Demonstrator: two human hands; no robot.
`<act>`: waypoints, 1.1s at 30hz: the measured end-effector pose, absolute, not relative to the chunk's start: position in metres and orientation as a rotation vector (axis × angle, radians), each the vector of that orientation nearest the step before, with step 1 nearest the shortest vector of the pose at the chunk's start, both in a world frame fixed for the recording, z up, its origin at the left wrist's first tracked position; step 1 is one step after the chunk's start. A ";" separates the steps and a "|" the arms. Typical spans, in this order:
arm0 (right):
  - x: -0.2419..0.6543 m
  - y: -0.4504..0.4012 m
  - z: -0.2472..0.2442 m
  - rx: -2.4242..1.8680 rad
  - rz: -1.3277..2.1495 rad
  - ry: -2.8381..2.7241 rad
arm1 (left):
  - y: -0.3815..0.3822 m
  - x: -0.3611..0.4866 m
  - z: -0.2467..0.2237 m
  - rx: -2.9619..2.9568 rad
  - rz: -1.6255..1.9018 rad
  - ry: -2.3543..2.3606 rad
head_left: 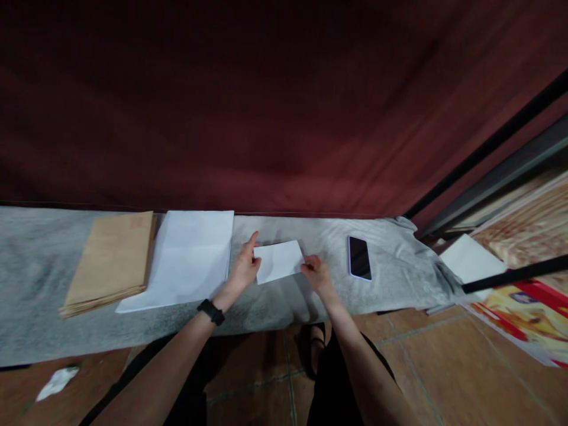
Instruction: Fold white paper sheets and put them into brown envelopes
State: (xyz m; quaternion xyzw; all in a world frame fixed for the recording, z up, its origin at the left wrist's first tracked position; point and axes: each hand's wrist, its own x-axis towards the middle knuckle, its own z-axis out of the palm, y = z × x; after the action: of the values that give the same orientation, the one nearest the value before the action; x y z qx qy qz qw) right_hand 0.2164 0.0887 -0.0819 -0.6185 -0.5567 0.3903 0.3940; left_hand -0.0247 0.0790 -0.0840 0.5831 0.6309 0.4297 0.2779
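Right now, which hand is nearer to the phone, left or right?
Right. The right hand grips the paper's near-phone end; the left hand is at its far end, farther from the phone.

Matt white paper, brown paper envelopes, soft grey cloth

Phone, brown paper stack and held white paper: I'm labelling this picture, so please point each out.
Phone (360, 258): head view, on its dark screen.
Brown paper stack (112, 254): head view, on its top face.
Held white paper (278, 261): head view, mid-sheet.
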 end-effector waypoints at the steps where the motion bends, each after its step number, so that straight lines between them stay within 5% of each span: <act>1: 0.216 0.087 -0.081 -1.597 0.951 -1.458 | 0.079 -0.024 -0.084 1.635 1.129 1.744; 19: 0.215 0.066 -0.074 -1.895 0.504 -2.004 | 0.052 0.005 -0.093 2.263 0.700 1.712; 33: 0.179 0.057 -0.115 -1.210 0.309 -2.467 | 0.025 0.016 -0.092 2.444 0.328 1.650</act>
State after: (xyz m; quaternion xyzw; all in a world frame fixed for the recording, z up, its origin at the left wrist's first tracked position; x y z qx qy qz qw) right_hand 0.1787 0.0570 -0.1155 -0.4300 -0.8764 0.1097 0.1872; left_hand 0.0158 0.0250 -0.0922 0.8206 0.5539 0.1103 0.0875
